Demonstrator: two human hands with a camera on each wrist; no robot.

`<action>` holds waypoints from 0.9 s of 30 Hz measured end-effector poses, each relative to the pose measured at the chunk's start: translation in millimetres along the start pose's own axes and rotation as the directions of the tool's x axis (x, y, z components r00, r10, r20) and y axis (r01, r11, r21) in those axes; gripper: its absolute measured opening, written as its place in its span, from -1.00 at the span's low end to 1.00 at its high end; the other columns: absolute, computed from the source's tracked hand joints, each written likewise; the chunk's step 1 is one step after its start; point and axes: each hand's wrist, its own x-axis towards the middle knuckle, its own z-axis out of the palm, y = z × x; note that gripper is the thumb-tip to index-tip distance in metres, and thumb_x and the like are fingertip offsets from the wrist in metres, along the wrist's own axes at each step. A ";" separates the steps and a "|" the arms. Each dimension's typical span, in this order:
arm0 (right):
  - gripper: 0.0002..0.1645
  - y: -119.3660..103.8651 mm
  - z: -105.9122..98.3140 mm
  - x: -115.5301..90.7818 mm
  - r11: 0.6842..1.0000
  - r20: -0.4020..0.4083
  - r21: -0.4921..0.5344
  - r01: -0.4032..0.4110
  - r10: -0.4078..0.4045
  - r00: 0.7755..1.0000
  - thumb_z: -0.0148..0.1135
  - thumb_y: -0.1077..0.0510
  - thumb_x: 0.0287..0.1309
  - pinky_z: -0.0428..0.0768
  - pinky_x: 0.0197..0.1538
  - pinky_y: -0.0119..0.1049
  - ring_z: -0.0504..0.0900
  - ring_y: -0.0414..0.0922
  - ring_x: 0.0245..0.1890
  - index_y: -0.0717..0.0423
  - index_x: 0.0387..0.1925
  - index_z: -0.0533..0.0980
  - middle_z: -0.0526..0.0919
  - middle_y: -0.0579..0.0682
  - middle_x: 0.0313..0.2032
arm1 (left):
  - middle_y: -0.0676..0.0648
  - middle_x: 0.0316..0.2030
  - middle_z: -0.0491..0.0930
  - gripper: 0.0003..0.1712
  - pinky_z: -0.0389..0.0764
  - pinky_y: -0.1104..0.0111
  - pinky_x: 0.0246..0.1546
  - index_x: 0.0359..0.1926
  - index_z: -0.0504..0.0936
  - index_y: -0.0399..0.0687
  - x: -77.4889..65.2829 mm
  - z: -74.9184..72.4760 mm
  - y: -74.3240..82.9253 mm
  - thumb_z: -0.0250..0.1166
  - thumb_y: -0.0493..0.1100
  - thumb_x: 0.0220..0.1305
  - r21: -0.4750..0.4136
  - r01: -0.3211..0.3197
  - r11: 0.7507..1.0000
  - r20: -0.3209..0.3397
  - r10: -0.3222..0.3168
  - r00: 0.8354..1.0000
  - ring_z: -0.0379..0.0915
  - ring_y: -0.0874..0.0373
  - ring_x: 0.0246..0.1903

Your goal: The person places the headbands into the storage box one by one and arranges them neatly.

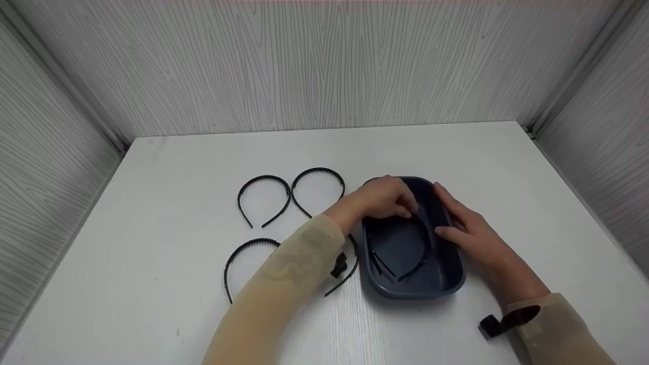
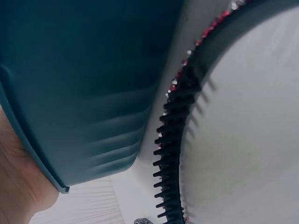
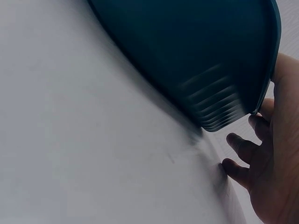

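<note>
A dark blue plastic basin [image 1: 421,294] sits on the table, right of centre. Over its far left rim reaches my left hand [image 1: 388,197], its curled fingers pinching the top of a black headband [image 1: 427,246] whose ends point down inside the basin. My right hand [image 1: 471,230] grips the basin's right rim, thumb inside and fingers outside. In the right wrist view, the fingers of the right hand [image 3: 252,151] spread below the basin's rim [image 3: 275,42]. The left wrist view shows a toothed headband [image 2: 173,144] with red and clear stones, lying beside the basin wall [image 2: 103,107].
Left of the basin lie more black headbands: one at the back left [image 1: 263,177], another beside it [image 1: 319,169], one nearer [image 1: 248,243] and one by the basin [image 1: 356,253]. The left sleeve [image 1: 284,279] partly covers the near ones. Grey wood-grain panels [image 1: 324,66] enclose the table.
</note>
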 end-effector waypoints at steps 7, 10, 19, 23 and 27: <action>-0.02 -0.6 -0.1 -0.4 1.000 -0.002 -0.018 0.003 -0.003 1.000 0.25 0.18 0.50 0.12 0.46 -0.60 -0.01 -0.18 0.65 -0.22 0.72 -0.03 -0.01 -0.15 0.68 | 0.16 -0.19 0.81 -0.81 0.57 0.50 -0.08 -0.01 0.88 0.10 0.3 -0.2 -0.1 0.50 -0.10 0.38 -0.001 0.001 1.000 0.007 -0.001 1.000 0.65 0.35 -0.18; -0.02 -1.6 -0.5 -0.3 1.000 0.001 -0.017 0.001 -0.001 1.000 0.25 0.17 0.50 0.11 0.46 -0.60 -0.01 -0.17 0.65 -0.22 0.72 -0.03 -0.01 -0.15 0.68 | 0.16 -0.18 0.80 -0.81 0.57 0.50 -0.08 -0.01 0.88 0.10 0.8 -0.2 -0.5 0.50 -0.10 0.38 0.000 0.006 1.000 0.008 -0.006 1.000 0.65 0.35 -0.18; -0.02 -1.6 -1.8 0.4 0.999 0.004 -0.032 -0.006 0.006 1.000 0.24 0.15 0.51 0.11 0.45 -0.60 0.00 -0.11 0.65 -0.17 0.73 -0.04 -0.01 -0.16 0.68 | 0.17 -0.17 0.80 -0.80 0.59 0.46 -0.07 0.01 0.88 0.13 2.3 -0.6 -0.2 0.49 -0.09 0.40 0.011 0.038 0.999 0.018 -0.038 0.999 0.65 0.32 -0.16; -0.02 -2.0 -1.4 0.0 1.000 0.004 -0.025 -0.003 0.003 1.000 0.24 0.16 0.51 0.12 0.45 -0.60 -0.01 -0.09 0.65 -0.19 0.73 -0.04 -0.01 -0.16 0.68 | 0.16 -0.15 0.80 -0.79 0.59 0.45 -0.05 0.03 0.87 0.13 2.0 -0.6 1.1 0.49 -0.10 0.40 0.027 0.045 0.999 0.033 -0.046 0.998 0.65 0.31 -0.15; -0.03 -3.3 -0.6 -0.5 1.000 0.002 -0.016 -0.011 0.011 1.000 0.23 0.15 0.51 0.13 0.44 -0.60 -0.01 -0.10 0.65 -0.25 0.72 -0.04 -0.01 -0.16 0.68 | 0.14 -0.13 0.80 -0.78 0.59 0.44 -0.03 0.04 0.87 0.12 1.6 -0.6 2.2 0.49 -0.11 0.40 0.027 0.055 0.998 0.042 -0.056 0.998 0.66 0.30 -0.12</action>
